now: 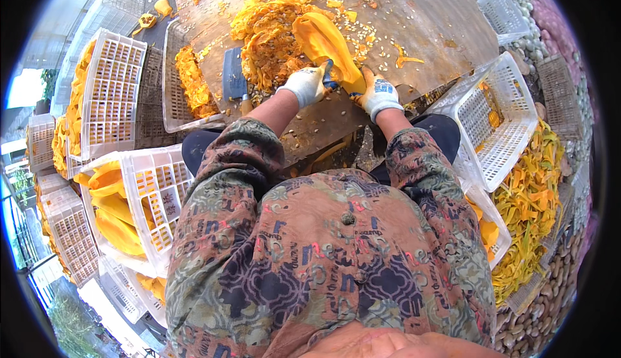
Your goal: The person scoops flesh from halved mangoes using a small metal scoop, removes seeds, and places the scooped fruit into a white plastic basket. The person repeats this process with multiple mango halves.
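Note:
A long, hollowed squash half (335, 40) slants over the board, its narrow end towards me. My right hand (381, 93), in a white glove with coated fingers, grips that near end from the right. At the left rim of the hollow is my left hand (310, 83), gloved the same way, with its thumb and curled fingers against the squash; anything inside its curl is hidden. Beyond and left of it lies a heap of stringy orange pulp and seeds (271, 37). A cleaver (235, 74) with a wooden handle rests flat left of the heap.
Scattered seeds dot the wooden board (427, 13). A white plastic crate (182, 122) with pulp adjoins its left side. Another crate (160, 202) at my lower left holds squash pieces. On the right, a tilted crate (507, 139) stands beside a pile of peelings (529, 212).

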A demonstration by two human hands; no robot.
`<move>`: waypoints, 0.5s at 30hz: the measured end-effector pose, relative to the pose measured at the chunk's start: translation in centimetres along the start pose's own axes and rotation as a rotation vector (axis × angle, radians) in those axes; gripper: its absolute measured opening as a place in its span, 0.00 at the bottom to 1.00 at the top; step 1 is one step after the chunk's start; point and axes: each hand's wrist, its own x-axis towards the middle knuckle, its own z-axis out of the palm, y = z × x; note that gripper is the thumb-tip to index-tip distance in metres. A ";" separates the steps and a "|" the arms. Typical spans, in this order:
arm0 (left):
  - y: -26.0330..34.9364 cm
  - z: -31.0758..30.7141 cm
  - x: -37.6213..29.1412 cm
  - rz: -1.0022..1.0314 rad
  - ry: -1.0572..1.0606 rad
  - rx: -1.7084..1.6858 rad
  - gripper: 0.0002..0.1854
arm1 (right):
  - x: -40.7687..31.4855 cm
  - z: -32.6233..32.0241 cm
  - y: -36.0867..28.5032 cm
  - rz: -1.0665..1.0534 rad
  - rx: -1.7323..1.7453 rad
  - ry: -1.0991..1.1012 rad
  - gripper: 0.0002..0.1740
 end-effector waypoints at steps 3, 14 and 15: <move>-2.7 -7.2 -1.7 -0.051 -0.072 0.283 0.37 | -0.5 0.1 -0.8 -0.013 -0.004 0.004 0.47; -6.7 -11.1 -0.3 -0.298 0.059 0.274 0.34 | -2.1 -0.6 -2.0 -0.021 0.008 0.022 0.48; -7.4 -11.7 -0.8 -0.385 0.064 0.261 0.35 | -2.2 -0.2 -1.8 -0.023 0.009 0.030 0.47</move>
